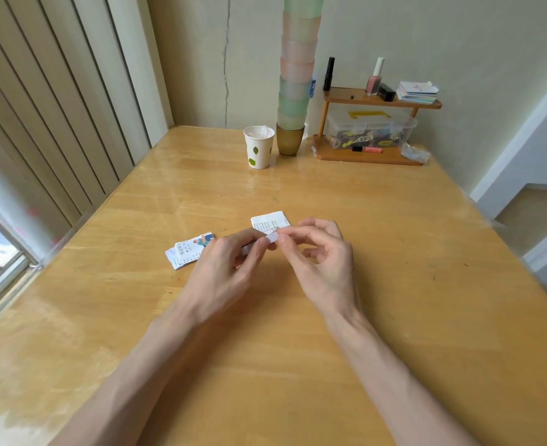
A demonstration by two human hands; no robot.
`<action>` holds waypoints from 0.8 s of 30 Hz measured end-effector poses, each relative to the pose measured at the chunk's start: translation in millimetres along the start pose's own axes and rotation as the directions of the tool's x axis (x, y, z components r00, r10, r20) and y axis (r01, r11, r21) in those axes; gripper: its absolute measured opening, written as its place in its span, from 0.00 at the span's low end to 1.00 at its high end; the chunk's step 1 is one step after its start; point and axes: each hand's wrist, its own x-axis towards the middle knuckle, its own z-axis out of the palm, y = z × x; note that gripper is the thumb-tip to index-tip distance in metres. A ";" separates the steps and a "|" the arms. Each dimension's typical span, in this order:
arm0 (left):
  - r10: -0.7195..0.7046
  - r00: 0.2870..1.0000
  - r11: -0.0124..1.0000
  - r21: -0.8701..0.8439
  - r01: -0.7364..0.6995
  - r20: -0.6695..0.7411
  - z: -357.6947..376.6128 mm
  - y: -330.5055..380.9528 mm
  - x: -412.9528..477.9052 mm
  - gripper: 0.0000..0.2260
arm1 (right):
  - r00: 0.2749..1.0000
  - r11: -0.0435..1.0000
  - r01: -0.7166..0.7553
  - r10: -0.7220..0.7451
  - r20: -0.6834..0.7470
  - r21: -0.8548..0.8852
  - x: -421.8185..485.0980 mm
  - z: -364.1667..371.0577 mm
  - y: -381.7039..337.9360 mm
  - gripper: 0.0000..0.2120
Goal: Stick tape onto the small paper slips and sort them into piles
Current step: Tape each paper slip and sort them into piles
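Bare forearms [156, 358], bare hands [220, 272]

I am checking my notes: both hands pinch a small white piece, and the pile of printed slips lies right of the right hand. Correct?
No. In the head view the pile of printed slips lies left of the left hand.

Hands: 2, left hand [223, 268] and right hand [320, 252]. 1 small white strip [272, 237] pinched between both. Bench [394, 252]: 1. Slip piles: 2. The left pile [188, 252] has several fanned slips, count unclear; the far pile [270, 220] has at least 1. Paper cup [259, 146]: 1. Cup tower [297, 75]: 1, with 1 amber cup [289, 141] at the base and several pastel cups above, top cut off. Wooden shelf [343, 97]: 1, two tiers. Black tube [329, 74]: 1. Nail polish bottle [375, 78]: 1. Card stack [417, 91]: 1. Clear box [370, 127]: 1. Orange marker [367, 150]: 1. Plastic bag [415, 152]: 1.
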 end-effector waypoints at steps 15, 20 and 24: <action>0.067 0.998 0.991 0.117 -0.066 0.000 -0.1 -1.9 -1.0 0.10 | 0.967 0.889 0.251 -0.252 0.048 -0.383 -4.6 1.8 6.8 0.04; 0.053 0.998 0.988 0.146 -0.057 0.028 -0.7 -2.4 -1.5 0.10 | 0.989 0.976 0.083 -0.055 0.140 -0.202 0.8 -5.9 2.2 0.03; 0.010 0.996 0.992 0.125 -0.021 0.084 -1.0 -1.4 -1.7 0.12 | 0.978 0.972 0.099 -0.055 0.201 -0.214 4.0 -8.6 4.1 0.03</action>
